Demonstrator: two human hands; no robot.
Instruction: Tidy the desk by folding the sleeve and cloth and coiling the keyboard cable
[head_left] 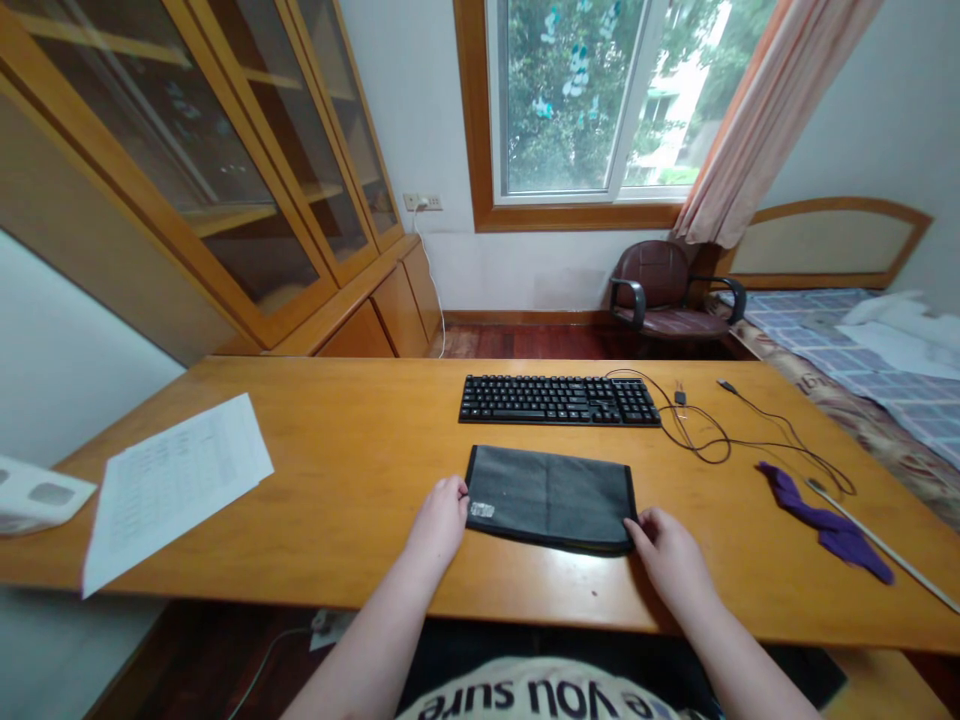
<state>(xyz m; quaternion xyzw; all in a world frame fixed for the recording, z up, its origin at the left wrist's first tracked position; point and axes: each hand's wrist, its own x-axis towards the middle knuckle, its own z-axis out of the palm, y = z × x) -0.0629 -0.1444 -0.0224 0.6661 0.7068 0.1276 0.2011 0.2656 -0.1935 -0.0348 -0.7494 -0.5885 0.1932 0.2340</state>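
A flat, dark grey fabric piece with black edging [551,495], perhaps a folded bag or pouch, lies on the desk in front of me. A small pale printed patch shows near its left end. My left hand [444,515] pinches its left edge between thumb and fingers. At the lower right corner, my right hand [664,545] grips the edge in the same way. Just beyond the fabric piece sits a black keyboard [559,400], apart from both hands.
The wooden desk [337,500] also bears paper sheets [180,485] at left. To the right lie a looped cable [780,415], a small black piece [680,397], a purple cloth [832,525] and a thin white stick [892,545]. An armchair [664,290] stands beyond.
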